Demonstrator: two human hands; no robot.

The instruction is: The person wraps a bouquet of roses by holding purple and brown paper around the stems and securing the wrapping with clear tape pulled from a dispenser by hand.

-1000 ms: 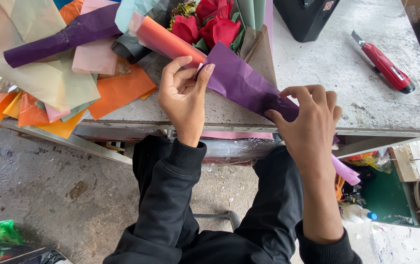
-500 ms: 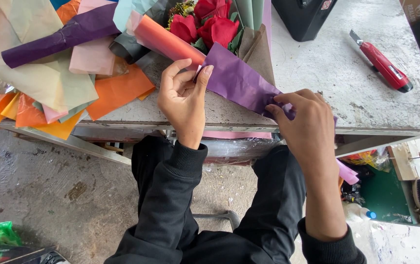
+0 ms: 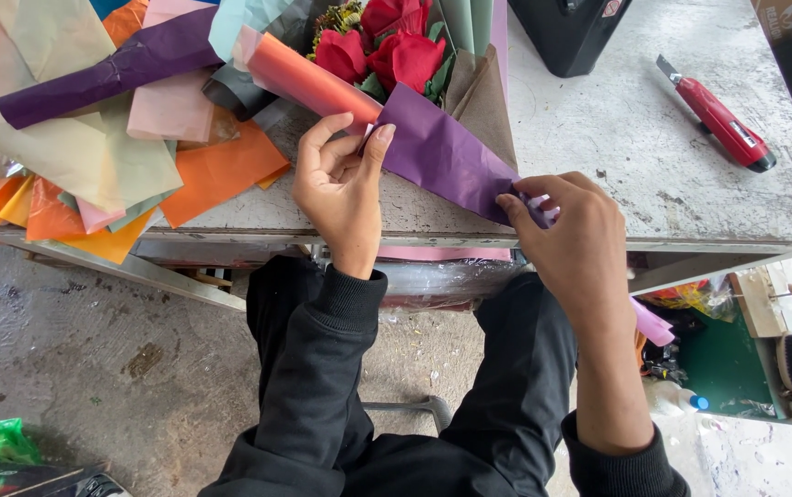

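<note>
I see my left hand (image 3: 341, 179) w/ fingers curled, thumb pressed on the upper edge of the purple paper wrap (image 3: 442, 152); right hand (image 3: 571, 235) pinches its narrow tip at the table's (image 3: 617, 156) front edge. Wrap lies on the table round 3 red roses (image 3: 387, 46), loose coloured sheets (image 3: 92, 147) piled left, 1 red box cutter (image 3: 714, 115) far right

roses (image 3: 387, 51) cut off, wrap tip hidden

Scuffed grey table (image 3: 617, 138) (red utility knife (image 3: 716, 116), coloured paper sheets (image 3: 92, 156), bouquet (image 3: 414, 101))
</note>
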